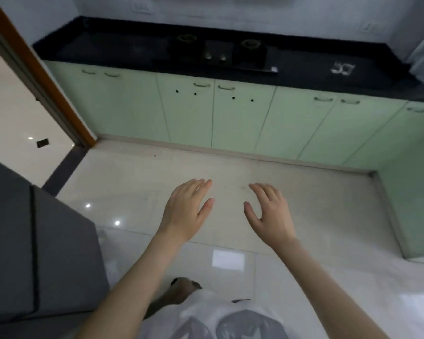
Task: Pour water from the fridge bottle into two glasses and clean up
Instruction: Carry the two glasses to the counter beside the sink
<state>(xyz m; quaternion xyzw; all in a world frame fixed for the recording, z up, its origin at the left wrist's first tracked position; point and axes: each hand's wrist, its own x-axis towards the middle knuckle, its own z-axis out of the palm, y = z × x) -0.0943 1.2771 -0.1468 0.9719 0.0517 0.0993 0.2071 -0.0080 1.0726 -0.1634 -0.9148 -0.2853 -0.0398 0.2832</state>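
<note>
Fridge [34, 253]: dark grey, doors closed, a vertical seam down its front; just left of the left grip's forearm.
Left grip [185, 211]: palm down over the pale floor [328, 228], fingers straight and apart, holding nothing.
Stove [220, 53]: two burners on the black counter [304, 77], well beyond both grips; blurred.
Right grip [271, 214]: near the left one, not touching it; fingers spread and relaxed, holding nothing.
Glasses [342, 68]: two clear, blurred shapes side by side on the counter, far beyond and right of the right grip.
Cabinets [242, 118]: pale green doors under the counter.
</note>
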